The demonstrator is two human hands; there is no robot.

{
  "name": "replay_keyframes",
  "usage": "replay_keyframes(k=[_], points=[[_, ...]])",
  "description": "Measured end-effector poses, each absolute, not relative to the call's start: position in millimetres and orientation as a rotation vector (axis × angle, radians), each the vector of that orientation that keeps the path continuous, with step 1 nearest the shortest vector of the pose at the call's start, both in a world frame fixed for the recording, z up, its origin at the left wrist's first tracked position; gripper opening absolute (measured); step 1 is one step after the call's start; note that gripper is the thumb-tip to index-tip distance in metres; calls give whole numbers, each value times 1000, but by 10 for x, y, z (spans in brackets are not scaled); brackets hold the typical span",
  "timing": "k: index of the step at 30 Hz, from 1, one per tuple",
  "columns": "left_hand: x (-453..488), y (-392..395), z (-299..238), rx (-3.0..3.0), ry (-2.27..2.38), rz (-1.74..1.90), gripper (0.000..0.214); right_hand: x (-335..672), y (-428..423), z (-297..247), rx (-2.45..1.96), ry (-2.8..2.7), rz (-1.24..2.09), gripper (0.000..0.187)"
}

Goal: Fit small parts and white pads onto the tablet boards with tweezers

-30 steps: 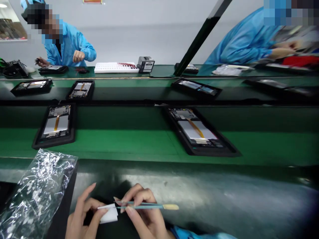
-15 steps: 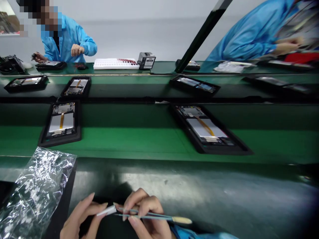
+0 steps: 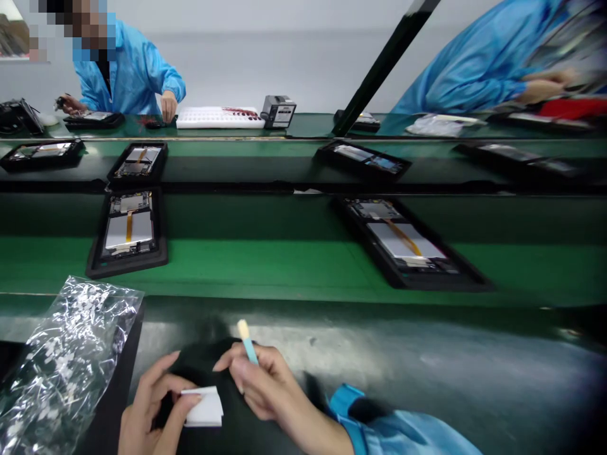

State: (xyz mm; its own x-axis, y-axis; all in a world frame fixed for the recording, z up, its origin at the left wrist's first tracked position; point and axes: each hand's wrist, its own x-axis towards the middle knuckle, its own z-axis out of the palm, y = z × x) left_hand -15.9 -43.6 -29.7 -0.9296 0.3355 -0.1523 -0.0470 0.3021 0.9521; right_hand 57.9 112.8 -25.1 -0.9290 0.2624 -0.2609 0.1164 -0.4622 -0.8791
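White layered pad (image 3: pixel 205 409), squarish, blue tweezers (image 3: pixel 249 349) (cream-ended)

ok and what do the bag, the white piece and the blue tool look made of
Bag: clear, glossy plastic film, going by its crinkles and bright glints.
White piece: probably paper or thin card, matte, with a flat, shine-free face.
Blue tool: painted metal or plastic, unclear; only a smooth-looking blue stretch and cream end show.

Glints cover the clear plastic bag (image 3: pixel 78 360), and pale sheen streaks the surface (image 3: pixel 417 373). The right edge smears, its lower corner dark.
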Motion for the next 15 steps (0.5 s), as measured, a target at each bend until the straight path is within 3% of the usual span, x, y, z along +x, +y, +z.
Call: replay_keyframes(k=[5,11,15], points=[[-172,-440,-308,387,2251,1612,47,567,1071,-237,-403,-2129,2079,9],[-244,-463,-322,715,2289,1495,26,568,1053,-306,-424,-2222,1893,15],[-282,-481,-295,893,2300,1421,24,606,1040,-276,-329,-2303,1721,20]])
